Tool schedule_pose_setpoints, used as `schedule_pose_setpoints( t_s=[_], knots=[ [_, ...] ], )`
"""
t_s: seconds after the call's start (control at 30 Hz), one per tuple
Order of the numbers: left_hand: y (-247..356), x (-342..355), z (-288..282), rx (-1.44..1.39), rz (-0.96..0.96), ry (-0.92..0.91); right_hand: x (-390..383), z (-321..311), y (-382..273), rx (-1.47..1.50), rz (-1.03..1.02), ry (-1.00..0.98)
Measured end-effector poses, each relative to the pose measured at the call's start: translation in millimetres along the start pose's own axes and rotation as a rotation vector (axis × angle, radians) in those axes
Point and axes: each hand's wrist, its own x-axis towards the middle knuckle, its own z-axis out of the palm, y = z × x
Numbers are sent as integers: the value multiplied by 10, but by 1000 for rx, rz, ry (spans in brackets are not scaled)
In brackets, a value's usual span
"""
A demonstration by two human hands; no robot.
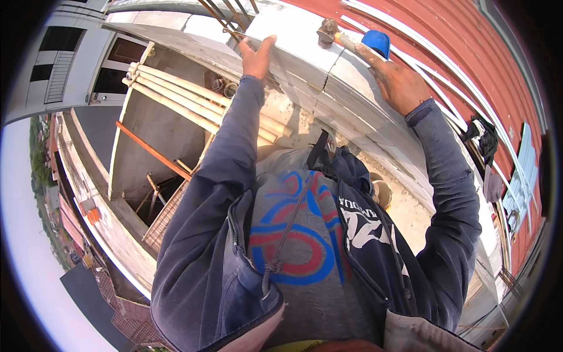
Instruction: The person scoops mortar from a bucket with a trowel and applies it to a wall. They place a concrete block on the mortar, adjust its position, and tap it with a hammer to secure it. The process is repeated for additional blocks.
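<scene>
Your right hand (404,87) is wrapped round the handle of the hammer (346,42), whose head sits above the pale blocks (296,38) atop the wall; expect it to be head-heavy and stiff, best gripped well back on the handle. Your left hand (255,60) is spread at a block edge that looks rigid but chip-prone, its exact fingertip contact unclear, while your right hand hides the handle's far end.

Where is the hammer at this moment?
In the head view, the hammer is at the upper right, gripped in the person's right hand, its head just left of the rounded blue object.
</scene>
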Motion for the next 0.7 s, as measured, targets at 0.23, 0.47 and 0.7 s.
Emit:
schedule_pose_setpoints(
  t_s=[0.23, 0.47, 0.7],
  knots=[
    [64, -41, 11, 21, -7, 53, -187, -78, 285, 165, -137, 321],
    [130, -102, 50, -94, -64, -8, -1062, -286, 741, 212, -38, 323],
    [22, -195, 154, -90, 9, -5, -1501, 133, 831, 81, 65, 216]
  ],
)
